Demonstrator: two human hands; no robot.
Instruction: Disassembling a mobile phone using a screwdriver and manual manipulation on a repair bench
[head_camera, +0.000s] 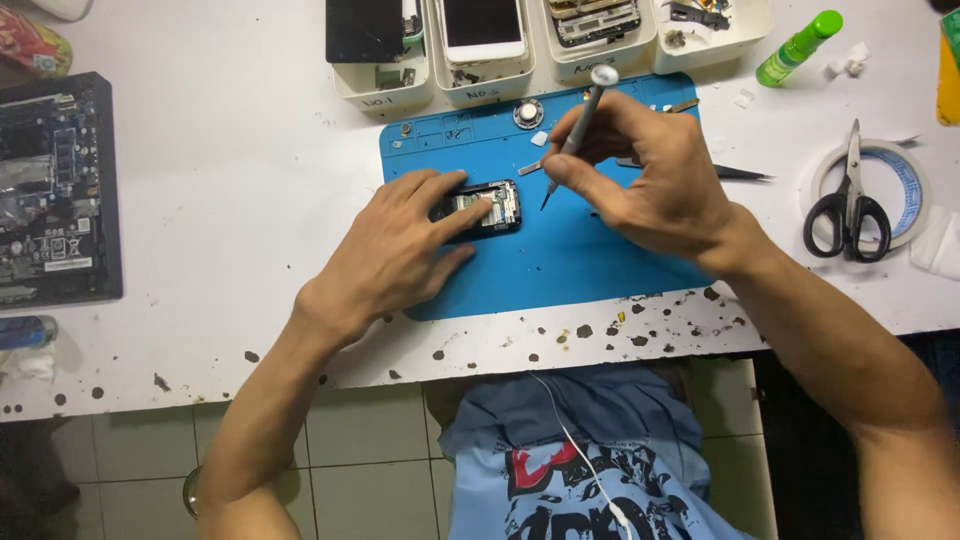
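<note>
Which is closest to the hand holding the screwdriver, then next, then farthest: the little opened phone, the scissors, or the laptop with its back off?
From the right hand:
1. Opened phone, just to its left on the blue mat.
2. Scissors, off to its right on the tape roll.
3. Opened laptop, at the far left table edge.
</note>
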